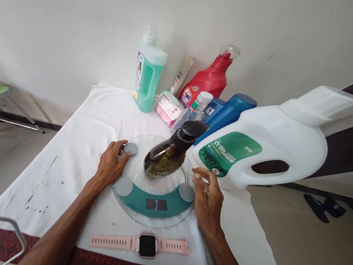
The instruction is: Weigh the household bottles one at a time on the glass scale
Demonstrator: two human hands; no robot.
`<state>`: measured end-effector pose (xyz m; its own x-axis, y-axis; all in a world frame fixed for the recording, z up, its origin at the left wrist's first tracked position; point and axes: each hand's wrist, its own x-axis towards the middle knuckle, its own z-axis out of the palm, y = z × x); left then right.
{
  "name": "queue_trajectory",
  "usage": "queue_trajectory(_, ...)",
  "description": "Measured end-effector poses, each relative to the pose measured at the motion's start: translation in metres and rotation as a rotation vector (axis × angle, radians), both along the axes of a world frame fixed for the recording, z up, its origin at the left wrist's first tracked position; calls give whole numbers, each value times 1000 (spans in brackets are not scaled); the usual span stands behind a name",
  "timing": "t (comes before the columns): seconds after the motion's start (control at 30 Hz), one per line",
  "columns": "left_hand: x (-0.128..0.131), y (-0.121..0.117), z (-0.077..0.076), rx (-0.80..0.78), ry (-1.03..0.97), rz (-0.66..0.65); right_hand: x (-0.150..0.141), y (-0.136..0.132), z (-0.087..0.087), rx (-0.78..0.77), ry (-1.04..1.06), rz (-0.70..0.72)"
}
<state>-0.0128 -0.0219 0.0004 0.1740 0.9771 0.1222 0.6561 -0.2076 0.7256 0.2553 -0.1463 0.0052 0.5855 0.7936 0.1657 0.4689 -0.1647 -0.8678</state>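
A: Centre of the white cloth (80, 128), there's the glass scale (137, 200), round and clear with a teal band along its near side! And where are the hands?

B: One on either side! The left hand (109, 162) is open, fingers and thumb parted at the far-left grey pad, at the glass edge. The right hand (208, 199) sits at the right-hand rim, fingers loosely bent, thumb close to the forefinger. Whether it pinches the glass, I can't tell.

A: And on the platform?

B: The dark bottle (163, 158), black-capped, its base on the glass, between the two hands, neither of them touching it! The display (156, 204) shows a pale mark, too unclear to read.

A: Look just right of the scale: the big white jug (275, 136), green label facing us!

B: Behind, it's crowded! Blue bottle (224, 118), clear bottle (195, 111) with a white cap, red bottle (207, 79), pink box (168, 109), pale tube (182, 74), and the green bottle (151, 79) at the left end of the group.

A: Down at the near edge, the pink watch (147, 245) lies flat, strap stretched out, screen dark!
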Motion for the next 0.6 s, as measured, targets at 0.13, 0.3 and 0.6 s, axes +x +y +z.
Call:
queue_trajectory(0.13,0,0,-1,14,6,-6,1,0,-1,9,-7,11)
queue_trajectory(0.3,0,0,-1,26,17,-4,2,1,-1,4,-18,10)
queue_trajectory(0.6,0,-1,0,0,-3,-8,-2,-6,17,267,17,159)
